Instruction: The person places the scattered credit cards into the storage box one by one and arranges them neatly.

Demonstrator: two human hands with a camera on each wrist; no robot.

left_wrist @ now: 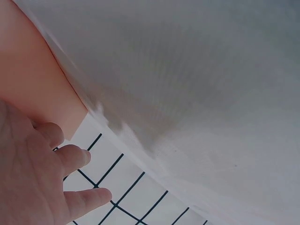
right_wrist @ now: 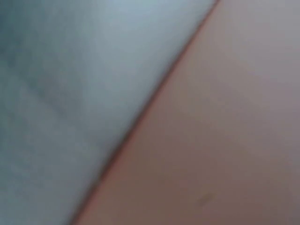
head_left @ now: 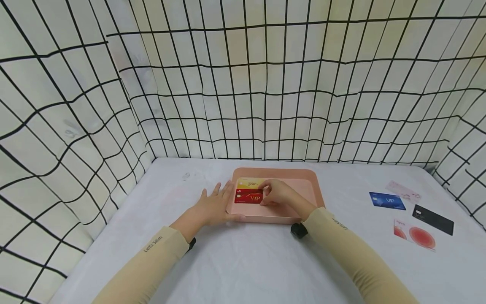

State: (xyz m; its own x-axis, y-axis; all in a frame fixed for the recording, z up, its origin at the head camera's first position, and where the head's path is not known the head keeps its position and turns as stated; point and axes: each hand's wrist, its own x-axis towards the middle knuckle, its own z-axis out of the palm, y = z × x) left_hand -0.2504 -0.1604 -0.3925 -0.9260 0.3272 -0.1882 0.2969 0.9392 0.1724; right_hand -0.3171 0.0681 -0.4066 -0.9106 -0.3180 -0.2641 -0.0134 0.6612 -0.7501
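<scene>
A pink tray (head_left: pixel 296 220) stands on the white-covered table. Inside it, toward the left, lie a yellow card (head_left: pixel 248 183) and, just in front, a red VIP card (head_left: pixel 247 196). My right hand (head_left: pixel 279 195) reaches into the tray with bent fingers. Its index finger and thumb pinch the red card's right end by the long edges. At the tray's left side rests my left hand (head_left: pixel 216 207), fingers spread, thumb along the front corner. The left wrist view shows that hand's fingers (left_wrist: pixel 77 159) beside the tray wall (left_wrist: pixel 42 75). Only the blurred tray side (right_wrist: pixel 211 131) fills the right wrist view.
To the right on the table lie a blue VIP card (head_left: pixel 387 201), a black card (head_left: pixel 433 219), a pale pink patterned card (head_left: pixel 403 191) and a card with red circles (head_left: pixel 414 234). Black wire grid (head_left: pixel 281 97) backed with white encloses the table's back and sides.
</scene>
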